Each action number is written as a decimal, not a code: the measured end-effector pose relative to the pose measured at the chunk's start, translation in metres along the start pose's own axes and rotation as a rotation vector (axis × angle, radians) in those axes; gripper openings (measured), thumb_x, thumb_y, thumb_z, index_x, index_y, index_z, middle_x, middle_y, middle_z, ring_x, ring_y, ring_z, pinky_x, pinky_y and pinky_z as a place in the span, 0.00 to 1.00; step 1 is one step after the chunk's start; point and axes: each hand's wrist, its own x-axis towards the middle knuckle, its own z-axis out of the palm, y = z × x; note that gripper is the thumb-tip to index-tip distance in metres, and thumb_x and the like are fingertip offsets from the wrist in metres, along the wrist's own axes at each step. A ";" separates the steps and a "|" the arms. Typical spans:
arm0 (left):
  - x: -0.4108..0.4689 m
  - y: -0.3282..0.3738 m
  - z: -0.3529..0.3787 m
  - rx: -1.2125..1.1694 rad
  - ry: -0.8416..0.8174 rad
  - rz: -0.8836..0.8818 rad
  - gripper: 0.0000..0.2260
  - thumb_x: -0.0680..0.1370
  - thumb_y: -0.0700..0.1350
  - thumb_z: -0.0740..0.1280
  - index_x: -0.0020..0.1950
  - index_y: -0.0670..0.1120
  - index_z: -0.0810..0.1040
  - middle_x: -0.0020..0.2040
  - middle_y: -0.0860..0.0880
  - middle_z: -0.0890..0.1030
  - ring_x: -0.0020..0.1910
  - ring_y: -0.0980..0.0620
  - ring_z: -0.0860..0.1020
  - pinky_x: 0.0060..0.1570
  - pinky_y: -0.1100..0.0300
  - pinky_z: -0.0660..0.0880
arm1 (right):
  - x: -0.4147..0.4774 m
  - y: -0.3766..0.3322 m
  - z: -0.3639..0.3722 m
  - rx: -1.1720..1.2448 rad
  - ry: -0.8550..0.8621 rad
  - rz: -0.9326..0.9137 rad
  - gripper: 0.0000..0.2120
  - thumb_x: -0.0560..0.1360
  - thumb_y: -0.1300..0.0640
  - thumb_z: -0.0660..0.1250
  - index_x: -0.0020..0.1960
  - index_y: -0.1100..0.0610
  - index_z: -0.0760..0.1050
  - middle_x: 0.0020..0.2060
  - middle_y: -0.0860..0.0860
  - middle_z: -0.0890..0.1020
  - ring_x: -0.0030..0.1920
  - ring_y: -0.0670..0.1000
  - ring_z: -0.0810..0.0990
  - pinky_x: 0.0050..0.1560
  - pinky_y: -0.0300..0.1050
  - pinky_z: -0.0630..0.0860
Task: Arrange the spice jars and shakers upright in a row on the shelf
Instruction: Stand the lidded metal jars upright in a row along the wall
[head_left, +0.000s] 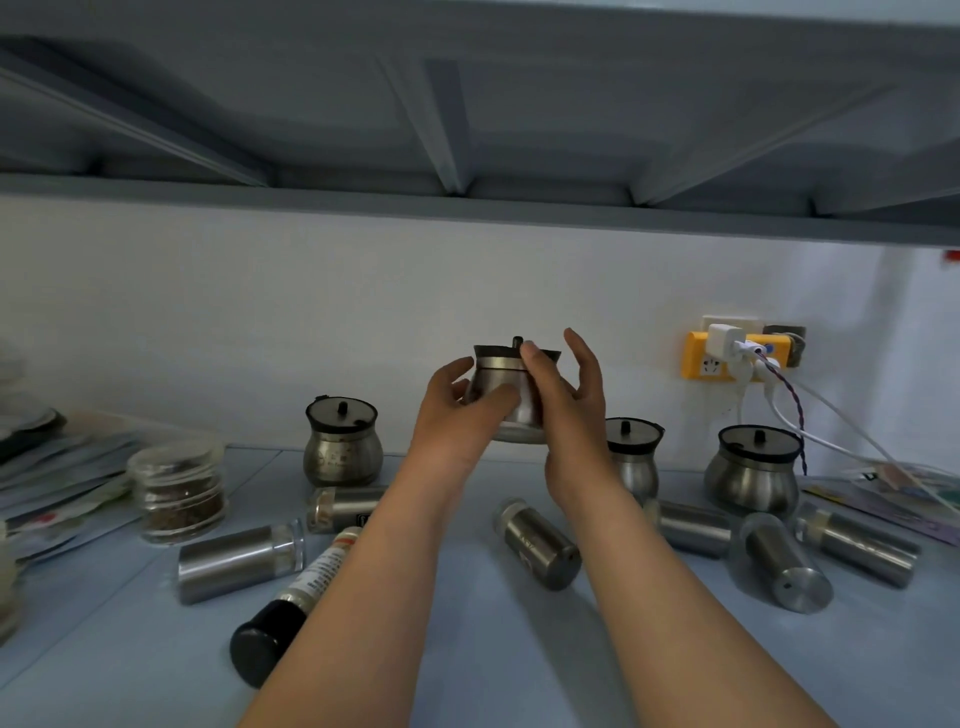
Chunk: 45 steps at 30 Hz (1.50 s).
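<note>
The steel jar (498, 370) is looking like thin metal with a wide belly and a narrower neck, so it is probably handling as fairly light, rigid and rather slick on its polished wall. Its black lid (491, 352), with a small knob, is seeming only seated on top, so lifting by the knob is risking a loose lid and spilled spice. The belly, held from both sides below the lid rim, is looking like the safest place to take hold. The left hand (462, 415) is gripping that belly, its thumb lying across the front and its fingers curling round the far side. The right hand (569, 410) is cupping the opposite side, its thumb running up to the lid rim and its fingers standing fairly straight just beyond the lid; whether those fingers are touching the jar I cannot tell. The jar is sitting upright between the two hands, raised clear of the shelf (467, 665). A matching jar (343, 441) is standing upright below and to the left of the left hand. A shaker (540, 543) is lying on its side between the forearms, further shakers (779, 564) are lying right of the right forearm, and a dark-capped bottle (291, 603) is lying just left of the left forearm.
</note>
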 end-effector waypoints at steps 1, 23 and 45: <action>0.000 0.000 0.000 0.007 -0.033 -0.016 0.26 0.73 0.42 0.69 0.69 0.52 0.66 0.58 0.51 0.77 0.50 0.59 0.77 0.45 0.64 0.70 | 0.000 -0.001 -0.001 0.013 0.000 0.009 0.27 0.71 0.49 0.71 0.67 0.41 0.67 0.45 0.40 0.82 0.46 0.40 0.83 0.46 0.37 0.76; 0.005 -0.018 0.014 0.189 0.050 0.134 0.28 0.63 0.43 0.79 0.59 0.50 0.71 0.47 0.56 0.79 0.43 0.62 0.79 0.34 0.75 0.71 | 0.004 -0.005 0.001 0.105 0.003 0.142 0.36 0.66 0.39 0.72 0.65 0.58 0.68 0.57 0.58 0.80 0.55 0.58 0.82 0.56 0.58 0.78; 0.011 -0.062 0.021 0.503 0.228 -0.006 0.24 0.73 0.38 0.64 0.68 0.46 0.64 0.64 0.41 0.67 0.61 0.41 0.71 0.53 0.61 0.66 | -0.003 0.021 -0.001 -0.709 -0.108 0.187 0.25 0.64 0.48 0.77 0.56 0.51 0.71 0.52 0.49 0.80 0.53 0.50 0.79 0.56 0.48 0.77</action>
